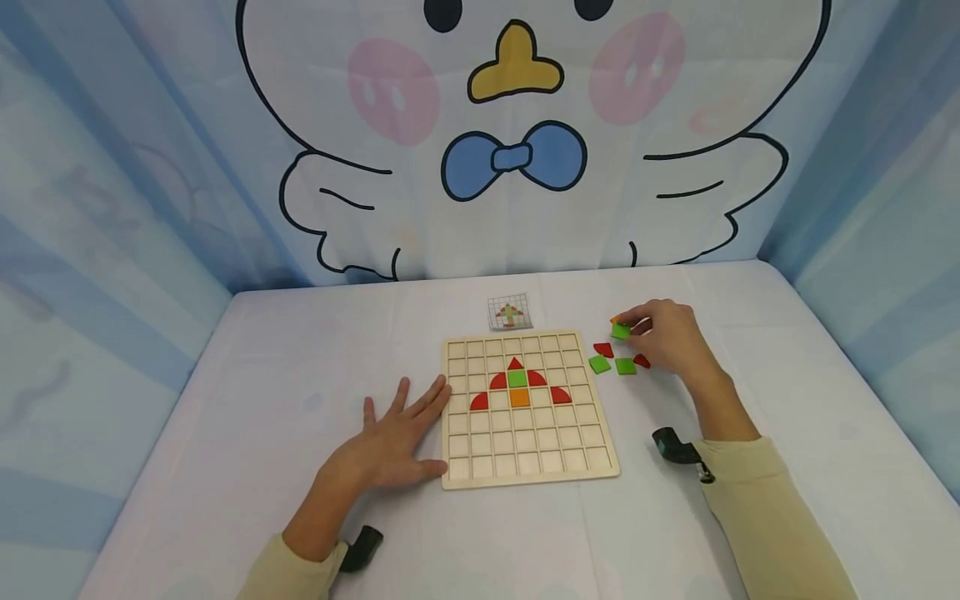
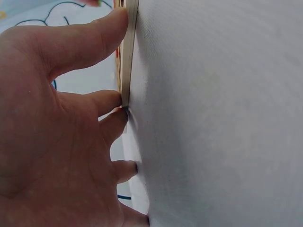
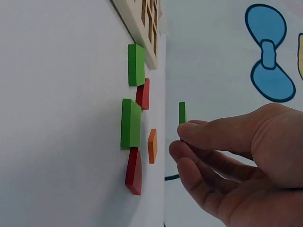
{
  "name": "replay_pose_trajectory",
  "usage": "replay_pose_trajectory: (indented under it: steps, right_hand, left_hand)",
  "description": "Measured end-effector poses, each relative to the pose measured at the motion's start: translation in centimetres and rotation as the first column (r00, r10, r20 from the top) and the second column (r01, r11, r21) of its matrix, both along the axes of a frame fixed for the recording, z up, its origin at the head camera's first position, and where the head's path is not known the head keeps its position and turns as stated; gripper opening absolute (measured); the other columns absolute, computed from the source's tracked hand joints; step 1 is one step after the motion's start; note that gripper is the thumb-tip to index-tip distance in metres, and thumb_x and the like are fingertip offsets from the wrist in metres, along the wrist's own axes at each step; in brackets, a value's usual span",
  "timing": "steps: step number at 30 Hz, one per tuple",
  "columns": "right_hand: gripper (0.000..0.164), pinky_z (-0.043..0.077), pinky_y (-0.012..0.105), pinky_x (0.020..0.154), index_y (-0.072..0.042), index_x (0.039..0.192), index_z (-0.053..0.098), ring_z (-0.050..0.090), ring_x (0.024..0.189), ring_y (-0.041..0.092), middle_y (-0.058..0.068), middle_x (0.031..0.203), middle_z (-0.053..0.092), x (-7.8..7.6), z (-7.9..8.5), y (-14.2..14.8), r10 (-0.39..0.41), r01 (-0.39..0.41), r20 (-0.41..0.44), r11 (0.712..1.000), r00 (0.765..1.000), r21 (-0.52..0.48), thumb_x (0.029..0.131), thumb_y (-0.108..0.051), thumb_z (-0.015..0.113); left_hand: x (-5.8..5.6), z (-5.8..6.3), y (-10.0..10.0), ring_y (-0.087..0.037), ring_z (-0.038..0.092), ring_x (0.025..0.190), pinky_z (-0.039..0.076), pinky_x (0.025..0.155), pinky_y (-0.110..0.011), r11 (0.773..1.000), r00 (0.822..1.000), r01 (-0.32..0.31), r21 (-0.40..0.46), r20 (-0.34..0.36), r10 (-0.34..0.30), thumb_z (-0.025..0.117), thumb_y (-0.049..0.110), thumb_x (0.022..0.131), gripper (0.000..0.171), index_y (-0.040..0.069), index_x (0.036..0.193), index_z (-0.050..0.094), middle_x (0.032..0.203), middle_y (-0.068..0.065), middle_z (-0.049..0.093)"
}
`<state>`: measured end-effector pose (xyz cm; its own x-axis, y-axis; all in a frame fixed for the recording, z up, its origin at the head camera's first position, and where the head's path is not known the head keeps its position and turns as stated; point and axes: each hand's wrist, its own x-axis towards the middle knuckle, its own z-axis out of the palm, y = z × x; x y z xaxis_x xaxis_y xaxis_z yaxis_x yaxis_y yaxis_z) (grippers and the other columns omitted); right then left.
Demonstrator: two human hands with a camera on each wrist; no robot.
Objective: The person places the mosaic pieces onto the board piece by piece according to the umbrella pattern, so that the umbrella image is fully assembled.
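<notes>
My right hand (image 1: 666, 335) pinches a green square tile (image 3: 182, 112) between thumb and fingers, raised above the table in the right wrist view. Below it lie an orange tile (image 3: 152, 146), two green square tiles (image 1: 625, 366) and two red quarter-round tiles (image 1: 603, 350). With fingers spread, my left hand (image 1: 393, 442) rests on the table, its thumb and nearer fingertips against the left edge of the wooden grid board (image 1: 525, 458). On the board sit a red triangle (image 1: 514, 364), several red quarter-round pieces (image 1: 561, 395), a green square (image 1: 517, 378) and an orange square (image 1: 520, 398).
A small pattern card (image 1: 509, 312) with a gridded picture lies just behind the board. The white-covered table (image 1: 300, 358) reaches back to a curtain (image 1: 517, 225) printed with a cartoon character. More curtain hangs at both sides.
</notes>
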<state>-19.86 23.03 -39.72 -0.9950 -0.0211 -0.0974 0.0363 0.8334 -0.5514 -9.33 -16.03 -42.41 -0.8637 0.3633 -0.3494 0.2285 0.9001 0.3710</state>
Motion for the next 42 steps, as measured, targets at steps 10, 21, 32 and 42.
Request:
replay_pose_trajectory:
  steps: [10, 21, 32, 42]
  right_hand:
    - [0.028, 0.059, 0.038, 0.079, -0.001, 0.12, 0.076, 0.069, 0.103, 0.034, 0.02, 0.113, 0.073, 1.1, 0.8, -1.7, 0.126, -0.127, -0.07, 0.992, 0.99, -0.005, 0.092, -0.002, 0.074]
    - [0.027, 0.056, 0.037, 0.081, -0.001, 0.114, 0.078, 0.067, 0.096, 0.026, 0.011, 0.109, 0.073, 2.5, 0.8, -4.3, 0.266, -0.268, -0.072, 0.963, 0.961, -0.018, 0.087, 0.003, 0.077]
    - [0.025, 0.054, 0.034, 0.08, -0.004, 0.11, 0.079, 0.064, 0.09, 0.02, 0.004, 0.099, 0.074, 3.5, 0.1, -6.5, 0.369, -0.37, -0.046, 0.928, 0.928, -0.031, 0.087, 0.004, 0.075]
    - [0.026, 0.055, 0.028, 0.075, -0.008, 0.11, 0.08, 0.063, 0.086, 0.016, 0.001, 0.098, 0.074, 4.1, -0.3, -7.7, 0.386, -0.386, -0.01, 0.921, 0.922, -0.057, 0.087, 0.004, 0.079]
  left_hand:
    - [-0.1, 0.0, 0.0, -0.042, -0.003, 0.162, -0.003, 0.115, -0.083, 1.0, 1.0, -0.008, 0.0, -0.004, 0.008, 0.077, 0.043, 0.09, 0.1, 0.027, 0.168, 0.018, 0.176, 0.011, 0.006]
    - [-0.2, 0.0, -0.1, -0.044, -0.002, 0.162, -0.001, 0.115, -0.084, 1.0, 1.0, -0.017, -0.013, -0.012, 0.017, 0.076, 0.045, 0.089, 0.1, 0.027, 0.168, 0.018, 0.177, 0.01, 0.007]
    - [-0.1, -0.1, -0.2, -0.044, -0.001, 0.162, 0.0, 0.115, -0.084, 1.0, 1.0, -0.01, -0.012, -0.019, 0.01, 0.076, 0.045, 0.089, 0.1, 0.027, 0.168, 0.019, 0.177, 0.009, 0.007]
    - [-0.2, 0.0, 0.0, -0.044, -0.001, 0.162, -0.001, 0.115, -0.084, 1.0, 1.0, -0.01, -0.02, -0.014, 0.01, 0.076, 0.046, 0.088, 0.1, 0.027, 0.168, 0.019, 0.177, 0.009, 0.008]
